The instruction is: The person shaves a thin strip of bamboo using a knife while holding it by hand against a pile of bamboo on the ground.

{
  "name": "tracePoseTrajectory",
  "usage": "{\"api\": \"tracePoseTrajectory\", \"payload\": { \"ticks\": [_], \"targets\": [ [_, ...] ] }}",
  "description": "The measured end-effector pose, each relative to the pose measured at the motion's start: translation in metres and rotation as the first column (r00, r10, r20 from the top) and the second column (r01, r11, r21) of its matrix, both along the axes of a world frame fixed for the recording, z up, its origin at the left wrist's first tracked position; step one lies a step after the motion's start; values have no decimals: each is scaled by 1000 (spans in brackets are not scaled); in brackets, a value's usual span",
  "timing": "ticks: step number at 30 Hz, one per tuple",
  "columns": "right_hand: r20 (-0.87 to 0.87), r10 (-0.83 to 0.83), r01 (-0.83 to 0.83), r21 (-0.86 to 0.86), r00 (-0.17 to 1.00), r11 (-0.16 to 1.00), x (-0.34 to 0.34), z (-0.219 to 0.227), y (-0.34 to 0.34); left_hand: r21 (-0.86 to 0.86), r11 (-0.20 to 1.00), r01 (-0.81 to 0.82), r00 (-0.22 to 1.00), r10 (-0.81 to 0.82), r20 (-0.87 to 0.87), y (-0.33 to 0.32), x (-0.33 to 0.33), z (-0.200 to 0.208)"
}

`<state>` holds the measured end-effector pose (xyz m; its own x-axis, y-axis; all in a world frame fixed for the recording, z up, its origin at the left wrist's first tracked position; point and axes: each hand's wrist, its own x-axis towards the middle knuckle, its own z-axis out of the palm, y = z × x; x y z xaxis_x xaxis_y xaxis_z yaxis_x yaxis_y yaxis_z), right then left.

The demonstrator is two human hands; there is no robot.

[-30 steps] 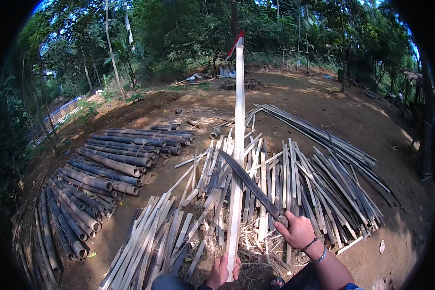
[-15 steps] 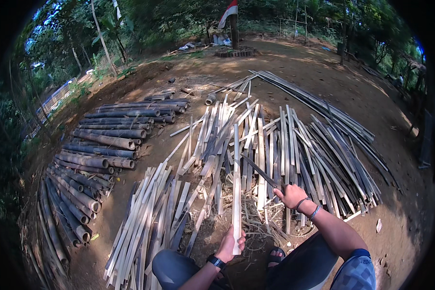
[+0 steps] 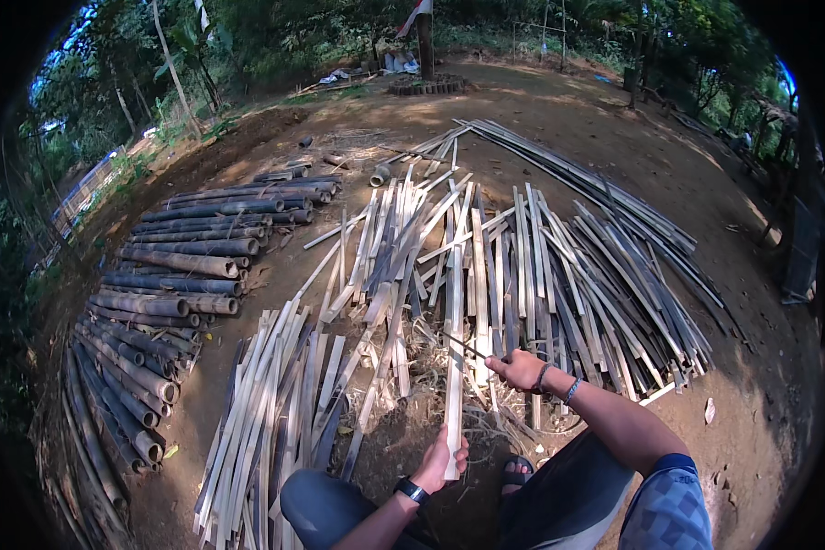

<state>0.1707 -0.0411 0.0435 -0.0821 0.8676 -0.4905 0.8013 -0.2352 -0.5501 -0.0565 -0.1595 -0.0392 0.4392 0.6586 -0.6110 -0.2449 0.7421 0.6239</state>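
Observation:
My left hand [image 3: 442,456], with a dark watch at its wrist, is closed round the lower end of a pale split bamboo strip [image 3: 454,394]. The strip stands out lengthwise away from me, its far end among the other strips. To its right, my right hand [image 3: 518,370] grips the handle of a long-bladed knife [image 3: 468,346]. The blade points left and reaches the strip about midway along; whether its edge bites into the wood cannot be made out. Thin curled shavings [image 3: 472,423] lie on the ground beneath.
Split bamboo strips lie in a near-left heap [image 3: 257,412] and a wide heap [image 3: 605,312] ahead and right. Uncut dark bamboo poles [image 3: 206,247] are stacked at left. A cut bamboo piece [image 3: 380,174] lies farther off. My sandalled foot [image 3: 516,472] is below my right hand.
My right hand has moved slightly left, and the knife blade has swung lower, now at the strip's middle instead of higher up. The left hand keeps its hold. The whole view has shifted slightly.

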Motion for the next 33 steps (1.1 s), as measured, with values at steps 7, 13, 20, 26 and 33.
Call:
{"api": "tracePoseTrajectory", "payload": {
  "ticks": [7,13,20,26,33],
  "targets": [
    [95,-157,138,175,983,975,15,-19,5,29,1000,8,1000,-8,-8,-1,6,3],
    [44,88,-84,-82,995,993,9,-11,-1,-2,999,-52,999,52,-16,-2,3,-2],
    [25,-137,134,114,990,984,8,-11,7,0,1000,-10,1000,10,-29,-2,3,6],
    [190,49,-59,45,981,997,15,-38,-3,-36,999,-25,999,24,-21,-4,6,-22],
    [213,134,-128,-44,968,991,9,-25,-2,-4,1000,-12,995,12,-99,-7,10,-19]
  ]
}}
